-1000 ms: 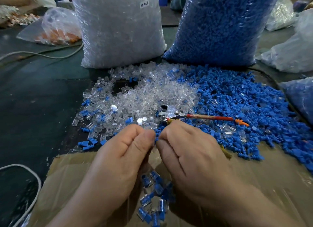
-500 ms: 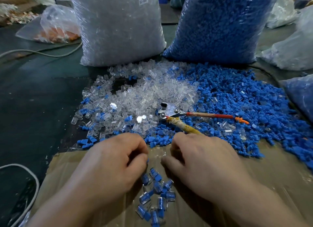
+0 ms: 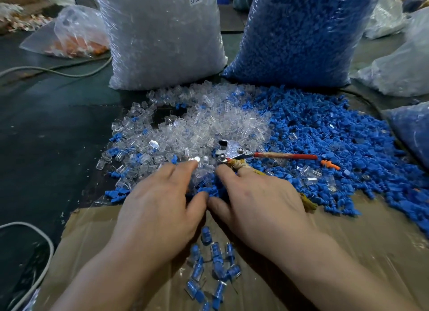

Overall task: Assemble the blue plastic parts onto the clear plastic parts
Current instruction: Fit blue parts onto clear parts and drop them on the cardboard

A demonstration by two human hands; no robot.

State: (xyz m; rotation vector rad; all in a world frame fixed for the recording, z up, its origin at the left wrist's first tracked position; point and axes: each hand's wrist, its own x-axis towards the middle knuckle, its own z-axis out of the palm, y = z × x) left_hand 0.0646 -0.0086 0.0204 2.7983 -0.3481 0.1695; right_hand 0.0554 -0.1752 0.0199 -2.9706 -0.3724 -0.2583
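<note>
A heap of clear plastic parts (image 3: pixel 204 127) lies in the middle of the table, and a wider heap of blue plastic parts (image 3: pixel 329 134) spreads to its right. My left hand (image 3: pixel 160 206) reaches forward with straight fingers, its fingertips touching clear parts at the heap's near edge. My right hand (image 3: pixel 257 199) lies beside it, fingers stretched onto the blue parts where the heaps meet. Neither hand visibly holds a part. Several assembled blue-and-clear pieces (image 3: pixel 213 264) lie on the cardboard (image 3: pixel 348 252) between my wrists.
Pliers with red handles (image 3: pixel 234 152) lie on the heaps just beyond my right fingers. A big bag of clear parts (image 3: pixel 160 34) and one of blue parts (image 3: pixel 299 32) stand behind. A white cable (image 3: pixel 44 259) curves at the lower left. More bags sit at the right.
Both hands left the spot over the cardboard where they were pinched together and reached forward, fingers opening, onto the near edge of the heaps. One more assembled piece lies in the pile.
</note>
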